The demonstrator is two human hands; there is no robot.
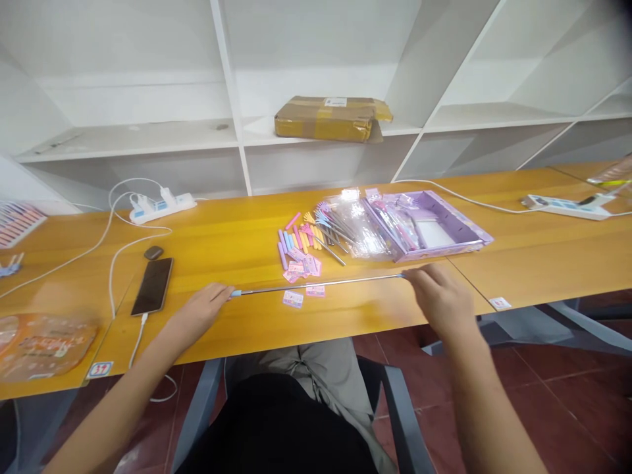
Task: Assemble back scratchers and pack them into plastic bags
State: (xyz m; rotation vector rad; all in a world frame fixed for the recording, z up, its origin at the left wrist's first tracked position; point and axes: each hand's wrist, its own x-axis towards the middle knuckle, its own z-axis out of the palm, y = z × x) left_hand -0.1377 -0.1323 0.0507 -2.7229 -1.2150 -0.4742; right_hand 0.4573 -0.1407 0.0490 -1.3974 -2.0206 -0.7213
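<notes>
Left hand (pixel 213 297) and right hand (pixel 438 296) set wide apart, you pinch a slim metal rod (pixel 340 283) by its opposite ends, nearly level over the near side of the worktop (pixel 232 243). Beyond it lie small printed cards (pixel 310 265) and coloured tubes (pixel 301 239), with an open purple tray (pixel 459 249) farther to the right. You appear to be at the step of drawing the rod out; the next move likely calls for an even, straight pull, since a twist could bend it.
</notes>
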